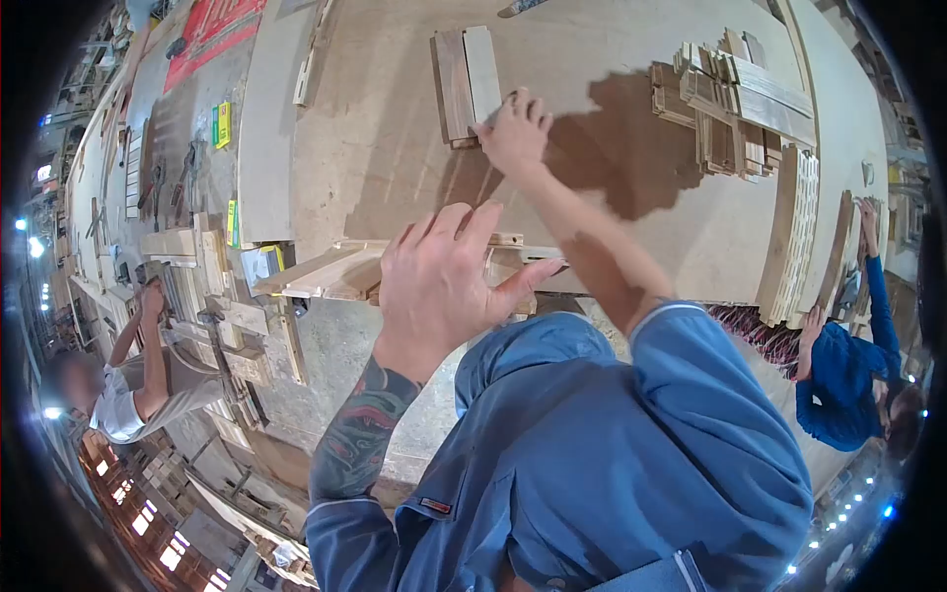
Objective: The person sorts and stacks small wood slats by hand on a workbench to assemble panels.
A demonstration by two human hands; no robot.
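Left hand (439,281): partly hides slats (330,272) | right hand (517,136): pale board (482,71) contact unclear

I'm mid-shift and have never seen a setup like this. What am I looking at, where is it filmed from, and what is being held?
There is no robot here, just one picture from a camera on a person's head, looking down past a blue shirt. The curved look suggests a very wide lens.

The tattooed arm ends in the left hand, open above wooden pieces at the edge of the workbench. The right hand reaches farther in, its fingers at the near end of a pale board beside a browner board. Neither hand clearly grips anything.

Toward the right lies a pile of wooden strips. Two other people, one at the left and one at the right, are also in view.
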